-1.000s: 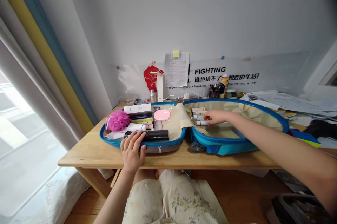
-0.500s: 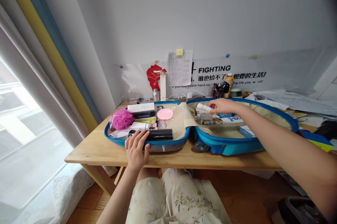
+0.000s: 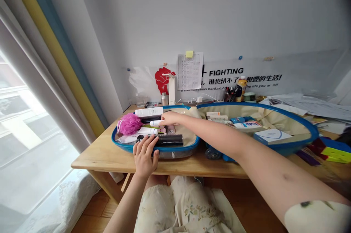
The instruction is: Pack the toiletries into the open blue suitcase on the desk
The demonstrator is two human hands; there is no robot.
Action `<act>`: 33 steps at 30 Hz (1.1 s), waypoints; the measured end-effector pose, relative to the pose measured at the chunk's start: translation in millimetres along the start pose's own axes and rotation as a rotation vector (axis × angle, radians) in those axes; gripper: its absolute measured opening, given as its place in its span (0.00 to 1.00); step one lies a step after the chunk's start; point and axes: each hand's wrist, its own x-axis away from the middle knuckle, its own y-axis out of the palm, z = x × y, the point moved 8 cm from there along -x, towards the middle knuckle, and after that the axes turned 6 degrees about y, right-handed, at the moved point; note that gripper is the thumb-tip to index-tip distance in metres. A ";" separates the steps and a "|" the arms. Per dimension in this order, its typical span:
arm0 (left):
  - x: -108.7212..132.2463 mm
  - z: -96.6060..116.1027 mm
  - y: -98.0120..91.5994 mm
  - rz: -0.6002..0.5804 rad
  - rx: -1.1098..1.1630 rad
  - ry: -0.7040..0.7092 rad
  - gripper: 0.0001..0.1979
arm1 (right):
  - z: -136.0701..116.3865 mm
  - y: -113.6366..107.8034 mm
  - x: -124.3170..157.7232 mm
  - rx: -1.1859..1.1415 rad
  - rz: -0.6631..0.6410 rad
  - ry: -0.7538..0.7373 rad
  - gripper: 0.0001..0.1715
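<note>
An open blue suitcase lies flat on a wooden table, both halves lined in beige. My right hand reaches across into the left half and pinches a small white tube over the other toiletries. My left hand rests on the near rim of the left half, fingers curled over it beside a long black tube. A pink bath puff and a white box lie in the left half. The right half holds more tubes and a blue-and-white box.
A wall stands behind the table with a paper sheet, a red fist sticker and lettering. A bottle and papers crowd the back right. Curtains hang at the left. My floral skirt is below.
My right hand lifted a white tube out of the right half and carried it left across to the left half. My left hand stayed on the rim.
</note>
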 end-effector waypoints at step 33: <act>4.9 -4.1 3.7 0.002 0.009 -0.020 0.22 | 238.6 -76.7 113.5 0.323 0.035 0.390 0.27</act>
